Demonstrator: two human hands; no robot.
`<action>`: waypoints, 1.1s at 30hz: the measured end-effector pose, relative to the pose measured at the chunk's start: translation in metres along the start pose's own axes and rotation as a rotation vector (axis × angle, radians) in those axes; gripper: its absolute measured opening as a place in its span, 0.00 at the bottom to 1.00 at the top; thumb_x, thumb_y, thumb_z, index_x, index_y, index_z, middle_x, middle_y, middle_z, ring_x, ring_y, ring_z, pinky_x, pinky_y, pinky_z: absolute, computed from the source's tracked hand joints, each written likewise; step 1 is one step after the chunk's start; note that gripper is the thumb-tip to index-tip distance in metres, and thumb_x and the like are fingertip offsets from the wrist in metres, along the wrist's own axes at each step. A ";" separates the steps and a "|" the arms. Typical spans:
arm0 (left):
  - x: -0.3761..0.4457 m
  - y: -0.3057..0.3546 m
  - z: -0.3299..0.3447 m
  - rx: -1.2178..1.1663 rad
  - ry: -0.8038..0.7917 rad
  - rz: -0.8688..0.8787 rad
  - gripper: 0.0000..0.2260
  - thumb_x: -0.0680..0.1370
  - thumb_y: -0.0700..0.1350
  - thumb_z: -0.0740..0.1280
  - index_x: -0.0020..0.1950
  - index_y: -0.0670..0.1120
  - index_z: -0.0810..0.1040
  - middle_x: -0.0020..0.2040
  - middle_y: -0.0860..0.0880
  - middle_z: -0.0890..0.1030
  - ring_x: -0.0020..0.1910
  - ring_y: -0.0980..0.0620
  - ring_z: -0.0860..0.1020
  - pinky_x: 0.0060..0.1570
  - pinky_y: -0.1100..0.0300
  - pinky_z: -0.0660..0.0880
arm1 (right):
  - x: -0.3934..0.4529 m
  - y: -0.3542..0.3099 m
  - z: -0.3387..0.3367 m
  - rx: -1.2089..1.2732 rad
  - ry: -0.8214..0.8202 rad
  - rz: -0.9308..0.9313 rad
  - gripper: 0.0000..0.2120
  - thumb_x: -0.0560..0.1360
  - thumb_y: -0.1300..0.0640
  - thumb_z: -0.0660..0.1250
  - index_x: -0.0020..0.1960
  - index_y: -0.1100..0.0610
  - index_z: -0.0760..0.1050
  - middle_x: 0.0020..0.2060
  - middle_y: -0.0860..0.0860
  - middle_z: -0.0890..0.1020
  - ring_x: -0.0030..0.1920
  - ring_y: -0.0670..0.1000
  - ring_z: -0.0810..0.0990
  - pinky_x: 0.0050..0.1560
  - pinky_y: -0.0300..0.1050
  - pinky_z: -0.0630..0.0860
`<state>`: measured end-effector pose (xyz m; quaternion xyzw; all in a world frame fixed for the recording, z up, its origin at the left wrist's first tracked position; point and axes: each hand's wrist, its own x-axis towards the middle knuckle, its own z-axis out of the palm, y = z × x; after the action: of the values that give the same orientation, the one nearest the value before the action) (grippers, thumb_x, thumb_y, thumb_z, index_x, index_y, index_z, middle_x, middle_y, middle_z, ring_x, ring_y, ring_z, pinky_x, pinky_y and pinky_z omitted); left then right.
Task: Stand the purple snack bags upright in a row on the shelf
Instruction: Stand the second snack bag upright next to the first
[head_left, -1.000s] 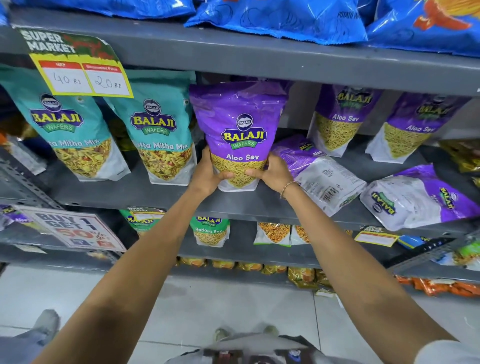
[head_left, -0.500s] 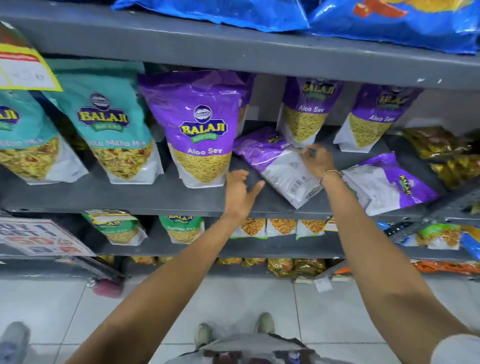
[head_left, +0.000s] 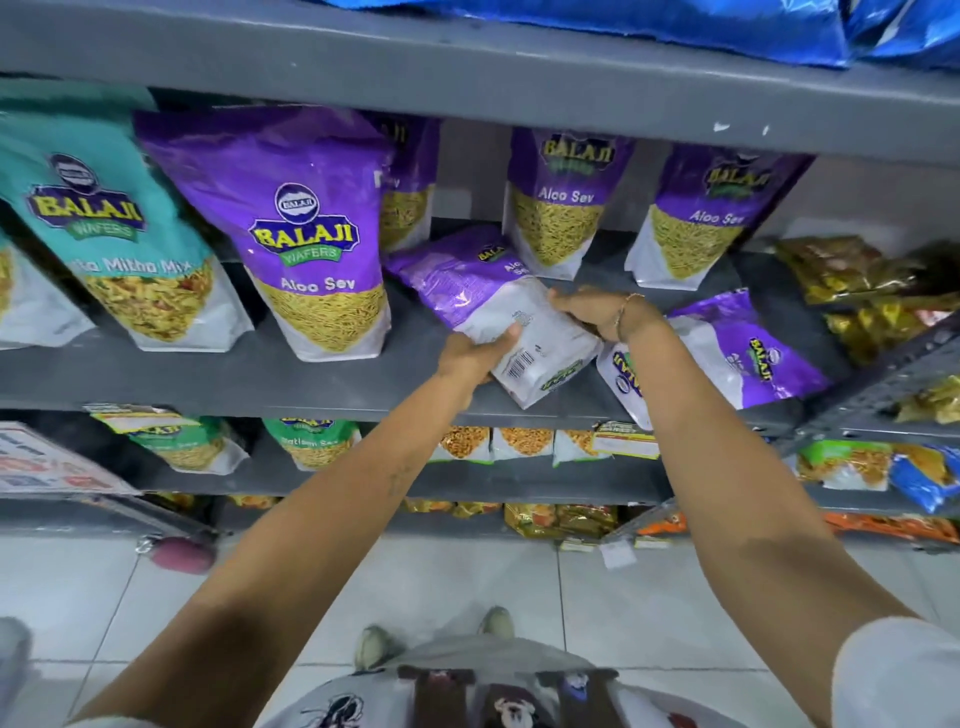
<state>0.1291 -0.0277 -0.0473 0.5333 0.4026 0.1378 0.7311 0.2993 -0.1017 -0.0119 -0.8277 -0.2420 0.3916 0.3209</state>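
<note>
**A:** You've got both hands on the fallen purple-and-white plastic snack bag (head_left: 498, 317), the one lying back-side up on the grey metal shelf (head_left: 208, 374). Your left hand (head_left: 470, 356) is closed on its near left edge, thumb over the printed white panel by the barcode. Your right hand (head_left: 597, 312) is clamped over the far right edge, its fingers (head_left: 563, 301) curled onto the top face.

**B:** So how should you bring it up?

**A:** Pivot it around the white bottom end. I'd judge the contents will slump as it tips, so keep a hand on each side until the base flattens on the shelf. Turn it so the front label faces out, like the large upright purple Aloo Sev pouch (head_left: 306, 244) to the left.

**B:** Where should it go?

**A:** Just beside that upright pouch there's bare shelf between it and your bag. Set it there, in line with the front edge. Two more purple pouches stand near the back wall, one in the middle (head_left: 561, 202) and one further right (head_left: 706, 218).

**B:** Anything left after this?

**A:** Yes. A second flat purple-and-white snack bag (head_left: 727, 358) lies on the shelf just right of your right wrist, partly behind your forearm. It looks like the next one to stand. Mind your elbow doesn't drag it off the edge.
</note>
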 end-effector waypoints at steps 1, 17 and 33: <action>-0.001 0.002 -0.001 0.003 0.004 0.030 0.24 0.72 0.46 0.74 0.65 0.42 0.74 0.62 0.43 0.80 0.59 0.46 0.79 0.55 0.52 0.77 | -0.003 0.000 -0.005 -0.018 -0.013 -0.005 0.18 0.77 0.46 0.62 0.32 0.55 0.69 0.30 0.53 0.76 0.33 0.52 0.73 0.37 0.47 0.76; 0.033 0.053 -0.045 0.594 0.210 0.499 0.34 0.64 0.40 0.80 0.65 0.38 0.68 0.62 0.41 0.78 0.62 0.44 0.76 0.56 0.61 0.70 | 0.007 0.003 0.029 0.351 0.169 -0.416 0.30 0.69 0.65 0.73 0.65 0.61 0.62 0.54 0.50 0.77 0.55 0.54 0.77 0.58 0.49 0.76; 0.008 -0.018 -0.011 0.567 0.131 0.797 0.32 0.69 0.42 0.75 0.66 0.36 0.62 0.60 0.40 0.66 0.62 0.44 0.68 0.60 0.64 0.65 | -0.003 0.007 0.053 0.534 0.358 -0.433 0.21 0.70 0.76 0.58 0.58 0.57 0.69 0.51 0.54 0.79 0.50 0.49 0.78 0.46 0.36 0.76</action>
<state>0.1217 -0.0223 -0.0676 0.8141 0.2337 0.3250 0.4207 0.2565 -0.0902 -0.0413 -0.7000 -0.2411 0.2133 0.6375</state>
